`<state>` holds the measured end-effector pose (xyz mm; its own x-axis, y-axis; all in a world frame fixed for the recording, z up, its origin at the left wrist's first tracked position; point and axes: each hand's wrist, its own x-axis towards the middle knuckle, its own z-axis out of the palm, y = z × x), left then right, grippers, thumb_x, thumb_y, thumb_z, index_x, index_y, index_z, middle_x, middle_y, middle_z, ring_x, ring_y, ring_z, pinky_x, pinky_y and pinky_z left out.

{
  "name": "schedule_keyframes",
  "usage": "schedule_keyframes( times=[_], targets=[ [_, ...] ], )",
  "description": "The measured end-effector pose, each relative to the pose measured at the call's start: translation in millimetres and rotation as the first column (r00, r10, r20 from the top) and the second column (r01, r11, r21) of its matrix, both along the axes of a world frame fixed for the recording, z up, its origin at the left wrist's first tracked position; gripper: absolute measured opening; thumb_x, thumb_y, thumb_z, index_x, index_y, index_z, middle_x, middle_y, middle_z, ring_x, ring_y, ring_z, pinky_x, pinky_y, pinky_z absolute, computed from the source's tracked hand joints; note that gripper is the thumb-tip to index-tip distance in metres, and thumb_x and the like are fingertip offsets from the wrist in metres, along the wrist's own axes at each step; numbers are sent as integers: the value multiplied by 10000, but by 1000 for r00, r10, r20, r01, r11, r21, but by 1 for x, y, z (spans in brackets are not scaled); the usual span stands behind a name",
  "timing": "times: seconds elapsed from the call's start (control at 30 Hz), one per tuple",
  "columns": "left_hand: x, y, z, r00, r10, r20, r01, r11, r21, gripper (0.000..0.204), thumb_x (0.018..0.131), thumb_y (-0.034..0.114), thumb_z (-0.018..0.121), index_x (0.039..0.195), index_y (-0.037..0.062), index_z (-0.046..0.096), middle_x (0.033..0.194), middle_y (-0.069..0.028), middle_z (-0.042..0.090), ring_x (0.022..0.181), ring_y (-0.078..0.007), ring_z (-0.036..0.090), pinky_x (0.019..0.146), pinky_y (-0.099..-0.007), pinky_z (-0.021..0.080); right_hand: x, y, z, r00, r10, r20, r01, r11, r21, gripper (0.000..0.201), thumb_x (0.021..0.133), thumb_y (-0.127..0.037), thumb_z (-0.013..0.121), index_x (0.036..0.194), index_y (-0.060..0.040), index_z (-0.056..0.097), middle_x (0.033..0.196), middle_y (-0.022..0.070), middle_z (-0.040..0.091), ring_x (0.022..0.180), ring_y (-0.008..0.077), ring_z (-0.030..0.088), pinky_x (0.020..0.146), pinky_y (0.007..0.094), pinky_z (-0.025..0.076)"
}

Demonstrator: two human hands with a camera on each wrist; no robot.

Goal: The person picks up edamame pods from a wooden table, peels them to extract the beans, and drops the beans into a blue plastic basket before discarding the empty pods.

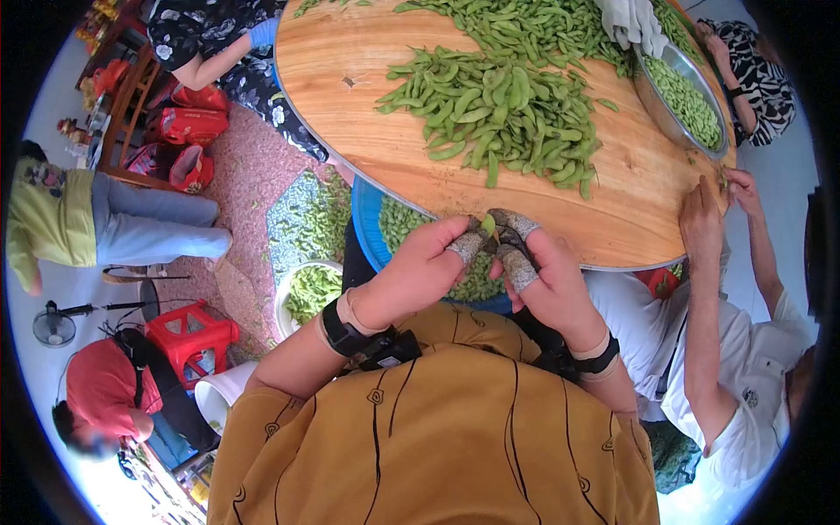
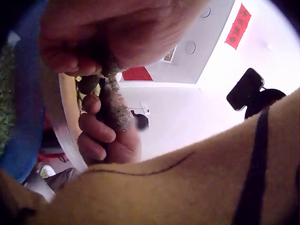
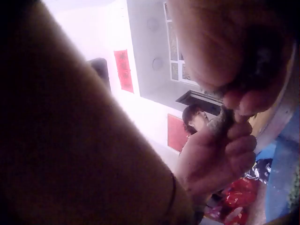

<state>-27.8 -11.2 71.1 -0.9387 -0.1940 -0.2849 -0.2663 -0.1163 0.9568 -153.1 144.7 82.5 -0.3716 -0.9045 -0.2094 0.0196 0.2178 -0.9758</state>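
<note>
In the head view, both hands meet at the table's near edge, above a blue basin (image 1: 371, 229) of shelled green beans (image 1: 401, 220). Grey, worn wrappings cover the thumbs and some fingers. A small green pod (image 1: 488, 225) is pinched between the fingertips of my left hand (image 1: 430, 261) and my right hand (image 1: 549, 278). A heap of unshelled pods (image 1: 507, 109) lies on the round wooden table (image 1: 350, 83) beyond them. Both wrist views show the fingers of the two hands curled close together; the pod cannot be made out there.
A metal bowl of beans (image 1: 682, 98) stands at the table's right side, with a cloth (image 1: 632, 24) by it. Left of the basin are a white bucket (image 1: 284, 306), pods on the floor (image 1: 306, 219) and a red stool (image 1: 192, 337). Several people are around the table.
</note>
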Motion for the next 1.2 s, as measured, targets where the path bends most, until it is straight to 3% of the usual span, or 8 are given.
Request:
schedule_keyframes(
  times=[0.57,0.67,0.77,0.83,0.97,1.07,1.13,1.2],
  targets=[
    [4,-1,-4,987,-38,-154,-24,925,-379,360,762,-84,362,1053,-23,565,828,-76,591,782,-152,551,698,-310,448,0,0,3,975,8,220,-6,1000,-7,449,886,1,401,1330,-54,435,795,17,579,492,42,432,415,172,359],
    [4,-4,-1,966,-151,-210,-86,577,-812,233,814,-47,436,1012,-24,557,763,-82,557,739,-190,557,673,-331,452,-4,-1,1,940,3,340,-22,998,51,363,931,-78,466,1293,-93,476,757,-16,551,496,34,410,424,178,338],
    [6,-10,-1,971,-160,-175,17,780,-625,108,883,35,518,966,-24,554,725,-58,533,679,-201,549,644,-342,458,-8,-2,6,867,36,496,-66,997,43,340,928,-94,482,1268,-97,496,735,-22,531,495,34,399,423,179,332],
    [9,-13,-5,998,-46,44,8,777,630,147,880,129,577,900,-8,530,689,-59,522,607,-170,523,564,-297,444,-8,-1,7,829,26,559,-70,996,58,336,926,-92,483,1262,-97,500,733,-22,529,495,34,397,420,180,331],
    [8,-10,-9,996,-36,78,-19,793,608,213,888,201,620,893,3,541,694,14,500,583,-94,487,529,-265,430,-4,-4,1,848,-4,529,-61,993,105,328,924,-90,477,1250,-95,506,728,-19,533,499,36,407,414,187,341],
    [12,-8,-21,992,-78,-101,60,985,-164,154,883,134,607,923,-5,556,709,-32,532,616,-189,546,573,-327,458,-2,-6,-2,893,8,449,-81,986,144,331,921,-86,468,1249,-94,508,723,-19,536,507,38,424,420,192,366],
    [11,-9,-5,955,-275,-113,-4,368,-930,136,806,95,639,864,14,546,717,-104,551,641,-285,571,582,-353,470,1,-6,-3,901,-5,434,-68,986,154,324,920,-84,466,1240,-91,514,722,-19,537,511,38,431,423,193,376],
    [12,-4,-2,960,-249,-131,-41,337,-941,140,776,88,644,839,22,538,728,-135,553,666,-324,570,586,-363,472,1,-6,-4,909,-21,417,-52,985,163,317,919,-83,464,1231,-89,520,720,-20,538,515,38,438,427,194,385]
  ],
)
